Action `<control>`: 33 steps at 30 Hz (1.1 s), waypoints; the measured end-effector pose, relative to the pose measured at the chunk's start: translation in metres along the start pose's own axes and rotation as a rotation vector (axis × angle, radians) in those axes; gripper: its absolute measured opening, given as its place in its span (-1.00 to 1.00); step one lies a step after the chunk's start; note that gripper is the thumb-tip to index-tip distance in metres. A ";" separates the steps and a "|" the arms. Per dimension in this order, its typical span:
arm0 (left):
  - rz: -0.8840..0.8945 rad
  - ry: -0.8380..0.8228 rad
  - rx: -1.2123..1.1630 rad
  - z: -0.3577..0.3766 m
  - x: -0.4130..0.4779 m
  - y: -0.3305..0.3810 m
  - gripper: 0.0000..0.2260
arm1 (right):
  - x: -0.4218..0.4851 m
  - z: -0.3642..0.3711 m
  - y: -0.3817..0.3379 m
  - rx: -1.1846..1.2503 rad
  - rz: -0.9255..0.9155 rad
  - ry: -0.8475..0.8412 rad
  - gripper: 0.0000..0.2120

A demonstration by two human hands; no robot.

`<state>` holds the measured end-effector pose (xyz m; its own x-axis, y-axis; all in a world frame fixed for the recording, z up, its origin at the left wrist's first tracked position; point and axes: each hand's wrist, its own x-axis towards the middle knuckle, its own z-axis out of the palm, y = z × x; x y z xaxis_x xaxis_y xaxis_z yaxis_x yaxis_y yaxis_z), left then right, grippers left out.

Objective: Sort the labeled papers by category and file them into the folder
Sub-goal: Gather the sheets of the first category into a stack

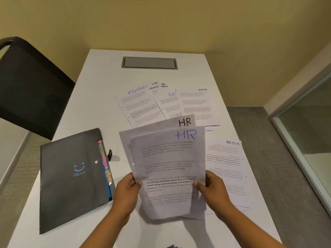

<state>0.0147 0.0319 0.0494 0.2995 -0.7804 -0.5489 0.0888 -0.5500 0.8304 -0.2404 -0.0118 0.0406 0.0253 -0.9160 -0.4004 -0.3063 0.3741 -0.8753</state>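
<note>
A small stack of HR papers (166,158) is lifted off the white table (100,90), tilted toward me, with "HR" written at the top right of two sheets. My left hand (126,188) pinches its left edge and my right hand (213,187) pinches its right edge. The black folder (71,178) lies closed at the left, coloured tab dividers showing along its right side. Farther back, a fanned spread of papers (143,106) is labelled FINANCE, HR and ADMIN. An ADMIN sheet (227,169) lies flat to the right of the held stack.
A black chair (30,86) stands at the table's left rear corner. A grey cable hatch (149,62) is set into the far end of the table. A glass panel (308,133) runs along the right, with grey carpet below it.
</note>
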 end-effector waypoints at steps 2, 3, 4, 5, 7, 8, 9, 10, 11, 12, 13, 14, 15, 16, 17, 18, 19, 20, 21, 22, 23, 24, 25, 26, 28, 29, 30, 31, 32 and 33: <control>0.036 0.003 0.033 0.001 -0.003 0.002 -0.73 | -0.003 0.001 -0.002 -0.032 -0.053 0.009 -0.71; 0.049 0.009 0.060 0.001 -0.003 0.001 -0.74 | -0.005 0.003 -0.002 -0.062 -0.074 0.020 -0.71; 0.052 0.017 0.090 0.001 -0.003 -0.001 -0.76 | -0.007 0.004 -0.003 -0.104 -0.090 0.032 -0.71; 0.055 0.023 0.123 0.001 -0.002 -0.004 -0.79 | -0.009 0.005 -0.003 -0.149 -0.101 0.045 -0.71; 0.049 0.013 0.168 0.000 0.000 -0.010 -0.89 | -0.011 0.007 -0.001 -0.216 -0.109 0.050 -0.71; 0.051 -0.006 0.185 0.000 0.000 -0.011 -0.85 | -0.012 0.009 0.000 -0.230 -0.107 0.043 -0.71; 0.064 -0.027 0.187 0.001 0.000 -0.012 -0.81 | -0.014 0.010 0.002 -0.233 -0.100 0.039 -0.71; 0.089 -0.043 0.191 0.001 -0.001 -0.012 -0.80 | -0.015 0.011 0.003 -0.229 -0.094 0.038 -0.72; 0.119 -0.062 0.200 0.001 -0.002 -0.010 -0.80 | -0.016 0.012 0.004 -0.224 -0.092 0.042 -0.73; 0.141 -0.081 0.203 0.002 -0.003 -0.008 -0.78 | -0.017 0.013 0.005 -0.217 -0.096 0.047 -0.73; 0.157 -0.095 0.196 0.003 -0.002 -0.007 -0.74 | -0.018 0.014 0.006 -0.210 -0.098 0.054 -0.73; 0.162 -0.103 0.187 0.003 -0.002 -0.006 -0.73 | -0.019 0.014 0.005 -0.198 -0.097 0.065 -0.74; 0.158 -0.111 0.170 0.004 0.000 -0.007 -0.75 | -0.018 0.015 0.004 -0.185 -0.099 0.079 -0.78; 0.152 -0.107 0.159 0.004 0.001 -0.006 -0.78 | -0.018 0.014 0.004 -0.174 -0.107 0.095 -0.81; 0.162 -0.112 0.169 0.005 0.004 -0.006 -0.82 | -0.018 0.013 0.004 -0.168 -0.117 0.111 -0.81; 0.180 -0.123 0.179 0.006 0.006 -0.006 -0.85 | -0.019 0.012 0.003 -0.157 -0.127 0.127 -0.79; 0.192 -0.134 0.194 0.006 0.010 -0.008 -0.87 | -0.019 0.010 0.003 -0.143 -0.132 0.150 -0.77; 0.196 -0.144 0.207 0.007 0.013 -0.010 -0.86 | -0.019 0.007 0.004 -0.123 -0.136 0.179 -0.77; 0.193 -0.142 0.224 0.008 0.017 -0.013 -0.83 | -0.019 0.004 0.006 -0.097 -0.134 0.212 -0.78; 0.180 -0.127 0.238 0.010 0.021 -0.017 -0.79 | -0.018 0.000 0.008 -0.061 -0.124 0.245 -0.80; 0.166 -0.095 0.259 0.013 0.026 -0.021 -0.76 | -0.017 -0.005 0.011 -0.022 -0.106 0.274 -0.81; 0.149 -0.043 0.287 0.016 0.031 -0.025 -0.74 | -0.015 -0.011 0.013 0.015 -0.085 0.295 -0.83; 0.127 0.012 0.322 0.020 0.035 -0.030 -0.73 | -0.013 -0.017 0.015 0.043 -0.062 0.307 -0.85; 0.104 0.063 0.366 0.025 0.039 -0.035 -0.70 | -0.011 -0.023 0.017 0.065 -0.040 0.310 -0.87; 0.065 0.130 0.488 0.036 0.046 -0.046 -0.59 | -0.004 -0.037 0.022 0.106 0.008 0.316 -0.90; 0.047 0.154 0.557 0.042 0.048 -0.051 -0.53 | -0.001 -0.044 0.025 0.121 0.035 0.321 -0.90; 0.034 0.183 0.616 0.050 0.050 -0.054 -0.49 | 0.004 -0.051 0.028 0.131 0.059 0.328 -0.91; 0.023 0.213 0.677 0.058 0.052 -0.057 -0.46 | 0.008 -0.059 0.031 0.143 0.081 0.338 -0.91; 0.017 0.239 0.758 0.067 0.053 -0.060 -0.45 | 0.013 -0.066 0.034 0.156 0.102 0.348 -0.91; 0.010 0.256 0.859 0.076 0.053 -0.061 -0.45 | 0.018 -0.073 0.038 0.170 0.125 0.351 -0.92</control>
<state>-0.0472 0.0018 -0.0375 0.5081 -0.7527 -0.4187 -0.6258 -0.6566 0.4211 -0.3210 -0.0245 0.0204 -0.3371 -0.8450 -0.4152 -0.1240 0.4770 -0.8701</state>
